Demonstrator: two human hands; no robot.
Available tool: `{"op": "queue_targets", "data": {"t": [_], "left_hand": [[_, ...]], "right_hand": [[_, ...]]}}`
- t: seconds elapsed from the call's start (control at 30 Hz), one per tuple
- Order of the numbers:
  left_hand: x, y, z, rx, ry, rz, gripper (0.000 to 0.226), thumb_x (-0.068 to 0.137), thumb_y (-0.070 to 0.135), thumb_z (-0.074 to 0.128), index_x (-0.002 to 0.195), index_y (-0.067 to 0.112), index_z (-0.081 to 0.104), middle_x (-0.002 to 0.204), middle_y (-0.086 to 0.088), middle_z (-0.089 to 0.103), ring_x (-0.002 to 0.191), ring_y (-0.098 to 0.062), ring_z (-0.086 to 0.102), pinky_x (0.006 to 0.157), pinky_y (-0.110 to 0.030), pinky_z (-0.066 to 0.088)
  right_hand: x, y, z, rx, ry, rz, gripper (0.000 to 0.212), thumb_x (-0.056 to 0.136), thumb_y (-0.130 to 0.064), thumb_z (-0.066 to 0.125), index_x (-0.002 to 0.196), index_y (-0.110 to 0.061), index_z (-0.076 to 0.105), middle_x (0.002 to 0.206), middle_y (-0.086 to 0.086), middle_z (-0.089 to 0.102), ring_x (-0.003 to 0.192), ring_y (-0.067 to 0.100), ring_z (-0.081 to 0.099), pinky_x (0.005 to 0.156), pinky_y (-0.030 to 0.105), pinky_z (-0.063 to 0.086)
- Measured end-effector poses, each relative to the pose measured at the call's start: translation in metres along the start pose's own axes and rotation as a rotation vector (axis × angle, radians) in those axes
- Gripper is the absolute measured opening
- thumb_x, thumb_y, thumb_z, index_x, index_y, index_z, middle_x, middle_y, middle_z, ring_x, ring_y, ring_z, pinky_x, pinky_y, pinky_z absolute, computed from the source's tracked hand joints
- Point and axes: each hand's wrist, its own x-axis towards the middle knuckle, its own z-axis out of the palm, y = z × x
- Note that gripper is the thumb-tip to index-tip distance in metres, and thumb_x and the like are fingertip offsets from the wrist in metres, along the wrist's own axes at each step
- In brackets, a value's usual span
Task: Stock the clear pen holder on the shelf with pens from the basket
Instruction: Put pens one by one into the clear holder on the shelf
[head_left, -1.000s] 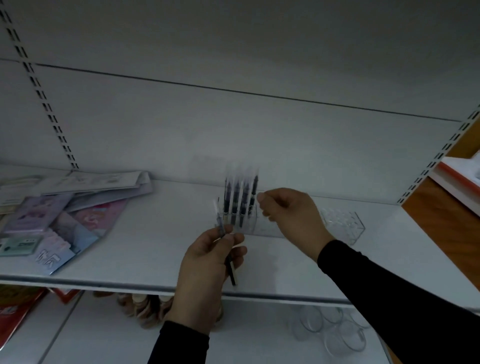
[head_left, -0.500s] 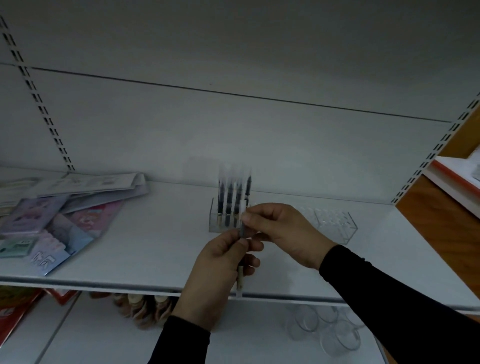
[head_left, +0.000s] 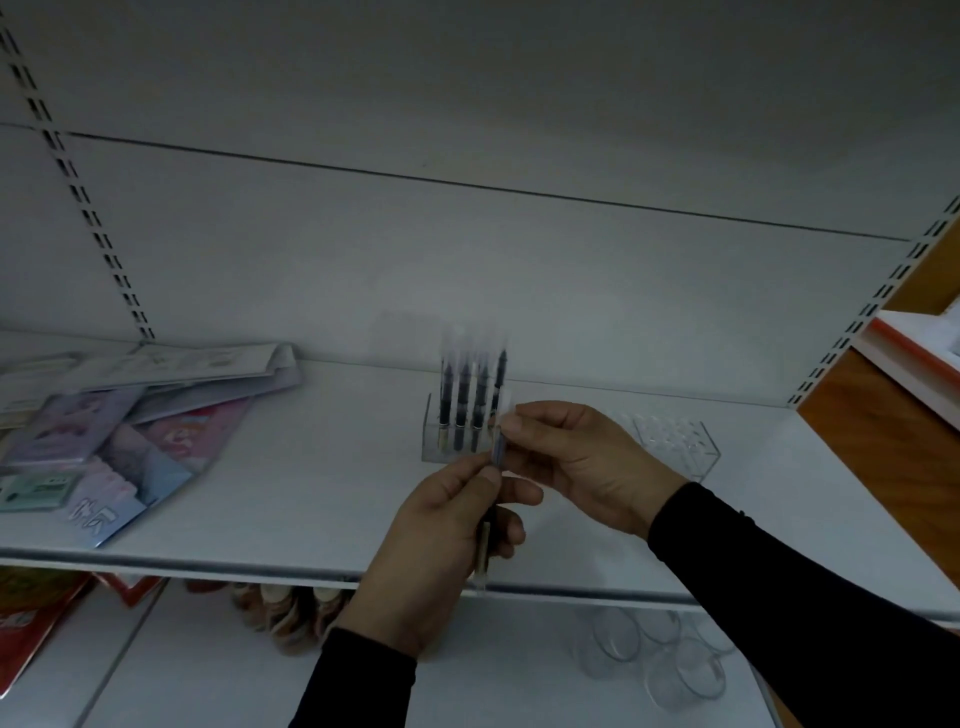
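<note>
A clear pen holder (head_left: 434, 447) stands on the white shelf (head_left: 311, 483), with several dark pens (head_left: 462, 395) upright in it. Just in front of it my left hand (head_left: 441, 545) grips a small bunch of pens (head_left: 485, 551) whose lower ends hang below the fist. My right hand (head_left: 576, 462) pinches the top of one pen (head_left: 500, 447) of that bunch, right above my left thumb. Both hands hover over the shelf's front part. The basket is not in view.
A second, empty clear holder (head_left: 685, 441) sits to the right of my right hand. Stationery packets and notebooks (head_left: 119, 431) lie spread on the shelf's left. Clear round containers (head_left: 649, 654) stand on the lower shelf. A wooden surface (head_left: 883, 431) borders the right side.
My right hand came back from the pen holder to my left hand and took hold of the top of a pen there. My left hand stayed in place with its bunch.
</note>
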Motion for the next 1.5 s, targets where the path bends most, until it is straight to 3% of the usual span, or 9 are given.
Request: {"op": "queue_targets", "data": {"t": [0.23,0.4,0.53,0.67,0.8,1.1,1.23,1.37,1.5], "left_hand": [[0.004,-0.012,-0.015,0.413,0.202,0.078,0.016,0.096,0.020,0.052,0.098,0.022,0.068,0.093,0.000,0.073,0.080,-0.013,0.068,0.080,-0.033,0.055],[0.010,-0.011,-0.036,0.888,0.367,0.255,0.034,0.093,0.033,0.056,0.122,0.018,0.063,0.112,0.006,0.064,0.097,-0.008,0.057,0.081,-0.014,0.037],[0.020,-0.013,-0.056,1.223,0.340,0.283,0.056,0.090,0.045,0.050,0.129,0.006,0.058,0.127,-0.011,0.060,0.117,-0.028,0.054,0.099,-0.028,0.037],[0.036,-0.027,-0.073,1.463,0.323,0.261,0.064,0.081,0.050,0.045,0.104,-0.005,0.067,0.103,-0.022,0.069,0.095,-0.039,0.066,0.085,-0.044,0.052],[0.043,-0.037,-0.081,1.649,0.249,0.197,0.071,0.081,0.057,0.041,0.108,-0.003,0.068,0.114,-0.024,0.067,0.104,-0.042,0.064,0.091,-0.053,0.049],[0.042,-0.043,-0.080,1.699,0.253,0.169,0.076,0.083,0.060,0.033,0.122,0.001,0.062,0.131,-0.022,0.058,0.120,-0.041,0.054,0.103,-0.051,0.041],[0.042,-0.042,-0.080,1.714,0.272,0.180,0.075,0.083,0.059,0.034,0.122,0.002,0.062,0.131,-0.021,0.059,0.120,-0.040,0.054,0.103,-0.050,0.041],[0.043,-0.042,-0.080,1.736,0.267,0.188,0.070,0.082,0.057,0.038,0.115,0.001,0.066,0.123,-0.022,0.063,0.112,-0.041,0.060,0.097,-0.051,0.046],[0.044,-0.045,-0.082,1.725,0.281,0.218,0.075,0.083,0.060,0.032,0.123,0.003,0.061,0.132,-0.020,0.058,0.121,-0.039,0.053,0.105,-0.048,0.039]], "right_hand": [[0.013,-0.020,-0.007,-0.078,0.364,-0.237,0.003,0.082,-0.019,0.074,0.084,-0.017,0.075,0.076,-0.001,0.074,0.073,0.009,0.065,0.065,0.017,0.053],[0.021,-0.035,-0.008,-0.155,0.456,-0.415,0.003,0.085,-0.015,0.073,0.084,-0.018,0.075,0.073,-0.004,0.073,0.072,0.008,0.066,0.073,0.020,0.057],[0.028,-0.037,-0.007,-0.236,0.453,-0.462,0.003,0.084,-0.018,0.074,0.086,-0.019,0.075,0.078,-0.004,0.075,0.079,0.011,0.068,0.076,0.022,0.057],[0.034,-0.033,-0.007,-0.266,0.459,-0.477,0.004,0.085,-0.018,0.074,0.086,-0.022,0.075,0.082,-0.002,0.075,0.082,0.013,0.067,0.079,0.024,0.057],[0.037,-0.032,-0.008,-0.301,0.458,-0.485,0.007,0.085,-0.019,0.074,0.082,-0.025,0.075,0.082,-0.003,0.075,0.082,0.012,0.067,0.080,0.025,0.057],[0.045,-0.027,-0.008,-0.346,0.448,-0.473,0.001,0.084,-0.021,0.075,0.085,-0.021,0.075,0.083,-0.001,0.075,0.081,0.011,0.068,0.083,0.028,0.057],[0.048,-0.020,-0.008,-0.415,0.462,-0.450,0.016,0.083,-0.024,0.076,0.096,-0.015,0.076,0.089,-0.003,0.075,0.084,0.007,0.069,0.087,0.028,0.057],[0.050,-0.010,-0.007,-0.439,0.456,-0.441,0.005,0.083,-0.023,0.076,0.088,-0.023,0.074,0.087,-0.006,0.074,0.084,0.006,0.069,0.089,0.030,0.056],[0.050,-0.002,-0.007,-0.487,0.461,-0.437,0.004,0.084,-0.025,0.075,0.085,-0.028,0.073,0.086,-0.009,0.074,0.083,0.005,0.069,0.087,0.027,0.056]]}}
